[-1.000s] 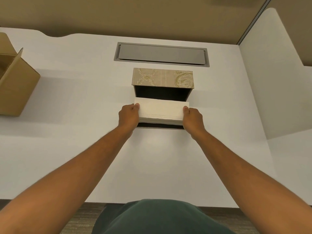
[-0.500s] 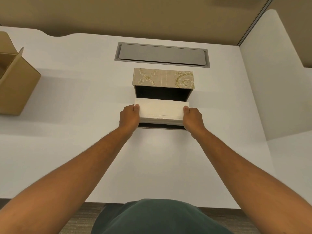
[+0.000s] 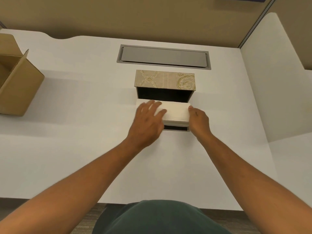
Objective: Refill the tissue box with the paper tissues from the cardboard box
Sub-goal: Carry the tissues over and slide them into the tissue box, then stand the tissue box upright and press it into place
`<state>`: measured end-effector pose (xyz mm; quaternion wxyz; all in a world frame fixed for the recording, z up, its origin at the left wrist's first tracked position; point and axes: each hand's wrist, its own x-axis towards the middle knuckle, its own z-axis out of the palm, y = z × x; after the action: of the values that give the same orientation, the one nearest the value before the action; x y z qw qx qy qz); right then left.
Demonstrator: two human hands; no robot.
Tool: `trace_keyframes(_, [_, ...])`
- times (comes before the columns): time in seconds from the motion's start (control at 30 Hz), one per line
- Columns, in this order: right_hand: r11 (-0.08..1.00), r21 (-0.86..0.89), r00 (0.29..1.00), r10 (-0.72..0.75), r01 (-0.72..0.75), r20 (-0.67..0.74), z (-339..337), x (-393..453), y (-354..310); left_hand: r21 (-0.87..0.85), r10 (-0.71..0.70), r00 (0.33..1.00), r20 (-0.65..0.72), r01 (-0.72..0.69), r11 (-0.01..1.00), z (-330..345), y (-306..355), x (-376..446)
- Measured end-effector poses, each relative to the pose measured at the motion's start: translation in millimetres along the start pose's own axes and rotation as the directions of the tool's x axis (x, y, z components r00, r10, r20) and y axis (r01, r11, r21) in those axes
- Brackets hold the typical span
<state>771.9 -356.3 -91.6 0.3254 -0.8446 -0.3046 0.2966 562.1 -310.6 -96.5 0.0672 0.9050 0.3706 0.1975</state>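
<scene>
Head view: both hands at frame centre.
Left hand: fingers spread flat, blurred, over the tissues' left half.
Right hand: gripping the stack's right end, thumb on top.
Tissues: white stack over the open tissue box, near its front edge.
Box: patterned lid upright behind.
Cardboard box: open, left edge, well apart.
Table: white.

One tissue box, one stack of paper tissues, one cardboard box, one grey hatch, two hands: left, right.
</scene>
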Motion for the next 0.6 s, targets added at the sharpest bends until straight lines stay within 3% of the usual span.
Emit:
trace_keyframes(0.07, [0.993, -0.045, 0.978, -0.116, 0.11, -0.176, -4.0, -0.7, -6.2, 0.028, 0.053, 0.991, 0.125, -0.057, 0.998, 3.7, 7.7, 4.3])
trace_keyframes(0.17, [0.885, -0.181, 0.827, -0.465, 0.429, -0.317, -16.5, 4.2, -32.3, 0.053, 0.077, 0.969, 0.235, -0.092, 0.994, 6.7, 10.7, 7.1])
trace_keyframes(0.23, [0.753, -0.286, 0.711, -0.656, 0.593, -0.255, -23.2, 14.8, -55.8, 0.071, 0.093, 0.962, 0.258, -0.115, 0.991, 5.3, 8.9, 9.0])
trace_keyframes(0.3, [0.647, -0.369, 0.668, -0.739, 0.667, -0.09, -24.0, 26.6, -80.7, 0.085, 0.111, 0.958, 0.266, -0.138, 0.987, 3.0, 8.3, 10.6])
trace_keyframes(0.47, [0.456, -0.587, 0.723, -0.584, 0.669, 0.37, -9.9, 49.5, -116.6, 0.074, 0.116, 0.952, 0.284, -0.142, 0.987, -2.3, 9.6, 11.1])
trace_keyframes(0.6, [0.424, -0.613, 0.738, -0.487, 0.667, 0.467, -4.0, 53.7, -115.6, 0.049, 0.118, 0.952, 0.281, -0.137, 0.989, -5.3, 9.8, 9.5])
